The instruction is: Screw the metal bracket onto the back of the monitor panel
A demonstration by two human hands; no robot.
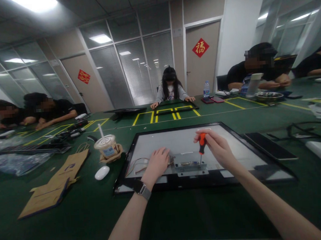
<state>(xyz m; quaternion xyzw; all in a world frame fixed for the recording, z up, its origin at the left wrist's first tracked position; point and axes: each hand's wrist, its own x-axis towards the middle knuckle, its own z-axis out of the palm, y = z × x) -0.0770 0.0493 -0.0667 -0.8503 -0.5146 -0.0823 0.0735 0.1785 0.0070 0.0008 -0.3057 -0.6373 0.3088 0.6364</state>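
A flat display panel (140,144) with a black frame and pale grey back lies before me. On its near part sits a metal bracket (192,171) holding a small circuit board (189,163). My right hand (218,147) grips a screwdriver (202,144) by its orange and black handle. The shaft points down into the bracket's right side; its tip is hard to make out. My left hand (159,162) rests with fingers stretched out on the panel, at the bracket's left end. Thin cables (136,166) lie to the left of that hand, partly hidden by it.
Left of the panel are a lidded drink cup (107,146), a white mouse (102,172) and a brown paper bag (55,184). A dark phone-like slab (269,146) lies to the right, near black cables (299,127). Across the green table (172,220), a person handles a black frame (176,110).
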